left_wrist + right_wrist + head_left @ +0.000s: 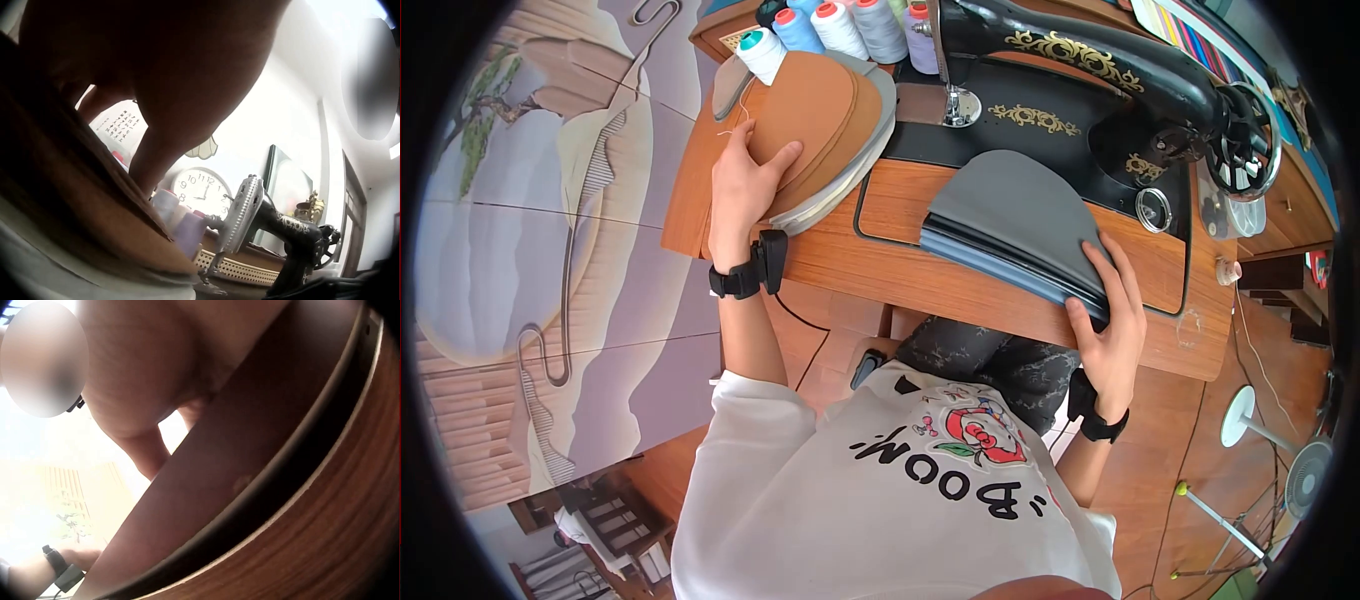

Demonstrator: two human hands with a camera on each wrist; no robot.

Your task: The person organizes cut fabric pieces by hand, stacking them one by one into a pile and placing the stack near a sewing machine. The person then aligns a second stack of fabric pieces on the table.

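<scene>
My left hand rests on a stack of rounded brown leather-like pieces, thumb and fingers spread over its left side. Paler pieces lie beneath the brown ones. On the right, my right hand lies over the right end of a grey half-round stack, its fingers on the top and its thumb by the front edge. Blue and black layers show along that straight front edge. From the left wrist, the brown stack appears close under the hand.
A black sewing machine with gold ornament stands behind the grey stack. Several thread spools crowd the back left of the wooden table. A small round glass-like dish sits right of the grey stack. A white fan stands at the lower right.
</scene>
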